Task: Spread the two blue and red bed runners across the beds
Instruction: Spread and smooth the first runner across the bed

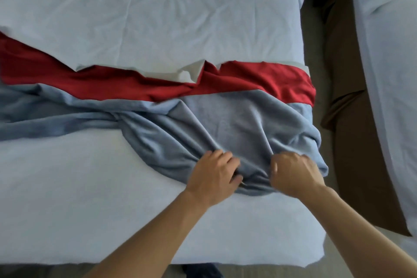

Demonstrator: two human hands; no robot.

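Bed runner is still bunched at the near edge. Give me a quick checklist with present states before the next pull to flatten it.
1. Left hand grips the blue part of the bed runner: ok.
2. Right hand grips the same gathered edge: ok.
3. Blue part lying flat: not ok, twisted and bunched toward the hands.
4. Red band straight: not ok, wavy, with a folded-over white underside showing.
5. Runner reaches the bed right edge: ok.
6. Second bed has a runner: cannot tell.

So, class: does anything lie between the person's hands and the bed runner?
No. The left hand and right hand both already grip the bunched blue edge of the bed runner directly; nothing visible lies between.
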